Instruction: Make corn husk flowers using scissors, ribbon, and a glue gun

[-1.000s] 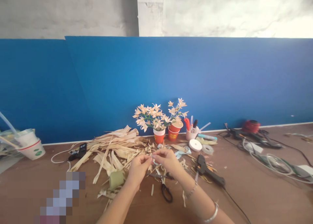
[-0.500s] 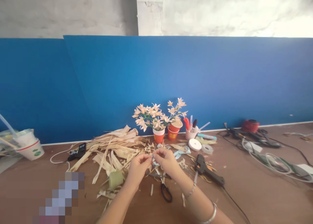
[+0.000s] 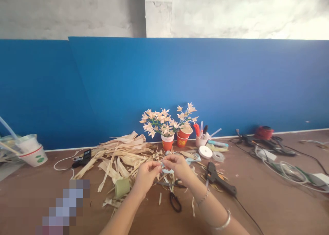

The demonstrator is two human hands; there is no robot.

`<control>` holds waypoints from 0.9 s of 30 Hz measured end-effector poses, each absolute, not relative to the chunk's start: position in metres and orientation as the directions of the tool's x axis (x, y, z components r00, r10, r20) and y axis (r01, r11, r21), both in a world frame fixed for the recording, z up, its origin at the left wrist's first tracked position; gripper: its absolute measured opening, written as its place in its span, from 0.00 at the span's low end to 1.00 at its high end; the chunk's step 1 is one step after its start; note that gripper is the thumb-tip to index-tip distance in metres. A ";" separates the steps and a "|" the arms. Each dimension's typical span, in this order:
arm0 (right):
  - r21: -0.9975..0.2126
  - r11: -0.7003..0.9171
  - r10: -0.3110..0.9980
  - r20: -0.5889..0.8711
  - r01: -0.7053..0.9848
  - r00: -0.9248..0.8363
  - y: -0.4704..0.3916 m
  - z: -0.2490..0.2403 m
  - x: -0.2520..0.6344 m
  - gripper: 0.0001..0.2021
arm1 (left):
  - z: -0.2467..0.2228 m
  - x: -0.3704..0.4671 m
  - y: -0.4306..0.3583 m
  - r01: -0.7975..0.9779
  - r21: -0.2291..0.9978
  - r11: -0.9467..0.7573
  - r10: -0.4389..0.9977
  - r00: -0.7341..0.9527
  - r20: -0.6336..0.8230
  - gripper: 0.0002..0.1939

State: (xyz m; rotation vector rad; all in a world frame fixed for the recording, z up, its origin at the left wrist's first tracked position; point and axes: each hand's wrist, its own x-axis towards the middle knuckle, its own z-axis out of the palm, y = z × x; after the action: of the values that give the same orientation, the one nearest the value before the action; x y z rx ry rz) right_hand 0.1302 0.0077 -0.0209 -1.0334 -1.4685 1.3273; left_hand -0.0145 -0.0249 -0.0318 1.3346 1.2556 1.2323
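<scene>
At the lower centre of the frame, a tiny pale piece lies between the fingertips of two bare hands; it is too small to identify. The left hand and the right hand face each other, each with thumb and forefinger drawn into a narrow pinch on it. Just below the right fingertips is a light-blue scrap; nearer the bottom edge, between the forearms, lie scissors with black handles. Left of centre, dried husk strips spread in a loose heap, with an olive-green roll beside the left wrist. Right of the right wrist rests a black hot-glue gun, its cord running toward the bottom edge. Above the hands, near mid-frame, cream artificial flowers stand in red paper cups; to their right are a pen cup, a white spool and a roll of clear tape. A paper cup with green spots occupies the far left; a blue panel spans the background.
</scene>
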 end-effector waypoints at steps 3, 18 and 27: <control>-0.992 0.101 0.966 0.080 0.076 -0.248 0.007 -0.020 0.129 0.11 | -0.033 -0.016 -0.025 0.256 0.956 -0.146 0.985 -0.048 0.164 0.10; -0.945 0.154 0.977 0.102 0.290 -0.187 0.015 -0.027 0.141 0.09 | -0.040 -0.017 -0.021 0.106 0.993 -0.058 0.988 -0.138 0.072 0.11; -0.168 -0.229 0.973 -0.059 0.959 0.222 -0.006 0.000 0.252 0.13 | -0.037 -0.013 -0.025 0.053 0.995 0.085 0.989 -0.123 -0.078 0.12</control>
State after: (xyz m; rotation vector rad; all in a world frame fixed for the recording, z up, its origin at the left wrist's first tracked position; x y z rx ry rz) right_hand 0.2515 -0.0058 0.0005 -2.3797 -1.8887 0.2309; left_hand -0.0134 -0.0246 -0.0373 1.1306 1.3793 1.2073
